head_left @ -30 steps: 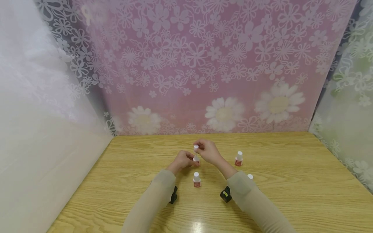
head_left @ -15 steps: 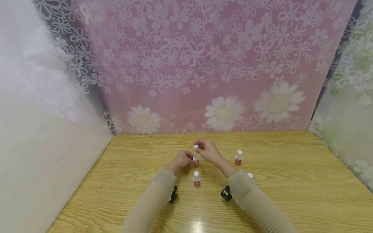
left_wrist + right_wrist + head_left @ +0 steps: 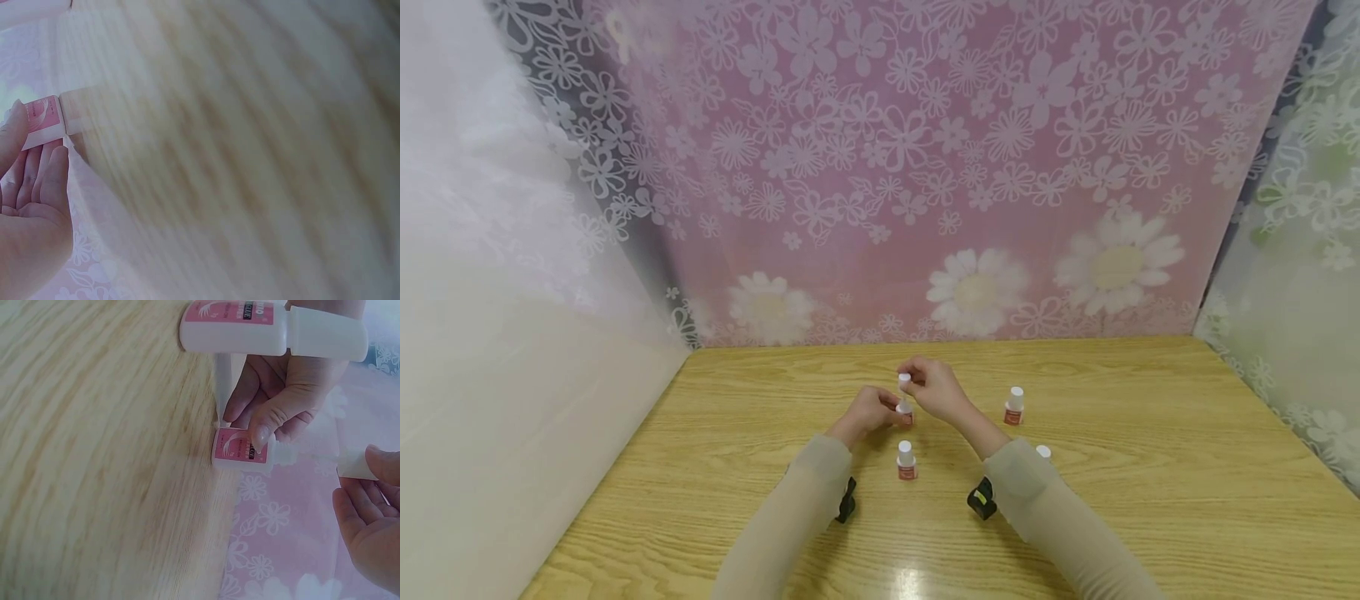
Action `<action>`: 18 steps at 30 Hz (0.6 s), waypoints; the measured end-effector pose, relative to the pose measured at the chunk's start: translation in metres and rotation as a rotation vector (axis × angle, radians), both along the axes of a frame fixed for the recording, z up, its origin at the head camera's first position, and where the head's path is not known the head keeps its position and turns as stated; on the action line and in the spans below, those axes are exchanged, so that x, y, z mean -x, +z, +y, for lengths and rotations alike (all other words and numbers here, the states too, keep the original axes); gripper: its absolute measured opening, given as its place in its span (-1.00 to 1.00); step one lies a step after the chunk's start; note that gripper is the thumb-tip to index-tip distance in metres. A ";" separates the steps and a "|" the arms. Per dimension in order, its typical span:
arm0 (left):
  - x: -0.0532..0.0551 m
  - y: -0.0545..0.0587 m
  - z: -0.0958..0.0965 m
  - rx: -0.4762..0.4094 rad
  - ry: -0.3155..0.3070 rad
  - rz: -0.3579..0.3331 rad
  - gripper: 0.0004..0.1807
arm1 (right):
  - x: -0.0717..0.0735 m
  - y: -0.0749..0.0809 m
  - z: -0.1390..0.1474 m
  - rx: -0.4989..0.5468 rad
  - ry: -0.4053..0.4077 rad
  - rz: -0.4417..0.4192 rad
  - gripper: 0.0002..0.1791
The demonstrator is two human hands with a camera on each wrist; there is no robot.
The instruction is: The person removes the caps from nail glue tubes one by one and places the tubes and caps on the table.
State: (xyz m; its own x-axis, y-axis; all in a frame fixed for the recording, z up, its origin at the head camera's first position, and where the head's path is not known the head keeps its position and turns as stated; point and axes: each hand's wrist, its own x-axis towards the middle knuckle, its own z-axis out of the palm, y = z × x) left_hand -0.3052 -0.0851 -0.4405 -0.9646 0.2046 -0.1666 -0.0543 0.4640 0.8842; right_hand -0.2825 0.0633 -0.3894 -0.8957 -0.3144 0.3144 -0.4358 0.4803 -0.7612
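Note:
A small white glue bottle (image 3: 905, 415) with a pink-red label stands upright on the wooden table. My left hand (image 3: 871, 409) pinches its body between thumb and fingers. Just above, my right hand (image 3: 936, 389) pinches the white cap (image 3: 904, 380) between thumb and fingers. The cap is apart from the bottle, and in the right wrist view a thin pale stem seems to bridge the gap between them. The left wrist view shows the thumb and fingers around the labelled bottle (image 3: 44, 117).
A capped bottle of the same kind (image 3: 907, 463) stands nearer on the table (image 3: 737, 467). Another capped bottle (image 3: 1014, 407) is to the right, and a third (image 3: 1043, 452) is mostly hidden behind the right sleeve. A flowered pink curtain (image 3: 880, 208) hangs behind the table.
Both hands stay almost where they were, holding the bottle and its cap. The whole head view has shifted very slightly.

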 end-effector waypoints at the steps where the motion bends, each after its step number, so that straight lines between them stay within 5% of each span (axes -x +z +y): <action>1: 0.000 0.000 0.000 -0.001 -0.001 0.001 -0.73 | 0.000 0.000 0.000 0.001 0.000 0.002 -0.82; 18: -0.003 0.004 0.001 -0.014 0.013 -0.010 -0.72 | -0.002 0.013 0.005 0.120 -0.074 -0.039 -0.72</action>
